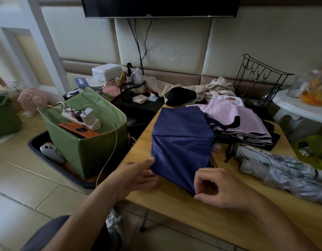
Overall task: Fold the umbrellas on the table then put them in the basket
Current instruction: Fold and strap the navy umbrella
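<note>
Two hands [138, 175] [220, 189] pinching navy umbrella [182, 144], handle hidden

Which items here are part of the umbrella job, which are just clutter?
Job: navy umbrella, gripped by left hand and right hand; pink umbrella; floral umbrella; green basket; table.

Clutter: power strip in the basket, pink fan, wire rack, towel, TV.
</note>
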Demonstrator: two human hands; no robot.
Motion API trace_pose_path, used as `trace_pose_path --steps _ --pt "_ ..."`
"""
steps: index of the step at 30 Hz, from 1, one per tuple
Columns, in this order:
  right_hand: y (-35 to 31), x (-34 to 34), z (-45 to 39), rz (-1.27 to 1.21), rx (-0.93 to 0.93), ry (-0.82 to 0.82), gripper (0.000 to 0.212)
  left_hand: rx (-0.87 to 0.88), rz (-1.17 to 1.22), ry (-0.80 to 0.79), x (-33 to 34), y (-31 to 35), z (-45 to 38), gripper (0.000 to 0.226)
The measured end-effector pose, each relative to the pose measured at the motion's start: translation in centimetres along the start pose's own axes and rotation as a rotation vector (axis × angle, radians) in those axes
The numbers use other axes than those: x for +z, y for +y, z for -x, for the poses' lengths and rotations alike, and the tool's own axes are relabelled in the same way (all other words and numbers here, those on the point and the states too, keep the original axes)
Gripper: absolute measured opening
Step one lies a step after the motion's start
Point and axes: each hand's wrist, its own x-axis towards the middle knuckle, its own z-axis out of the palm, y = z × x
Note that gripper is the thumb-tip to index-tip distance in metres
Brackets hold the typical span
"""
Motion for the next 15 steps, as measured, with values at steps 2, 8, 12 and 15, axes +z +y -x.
trace_pose_path --steps 2,8,12,15 --pt "0.3 0.3 -0.2 0.036 0.027 -0.072 0.015 0.037 -0.024 0.053 0.2 -0.3 0.1 0.059" --pt "-0.5 1.1 -0.8 0.056 0.052 0.167 0.029 0.064 -0.073 0.056 -0.1 0.0 0.0 0.026" --pt "-3.2 4.6 -2.7 0.218 0.054 0.37 0.055 0.098 -0.05 -0.026 0.5 -0.1 0.3 0.032" --pt "-3.4 7.0 -4.4 0.455 0.16 0.418 0.068 0.142 -0.022 -0.081 0.9 0.0 0.4 0.038"
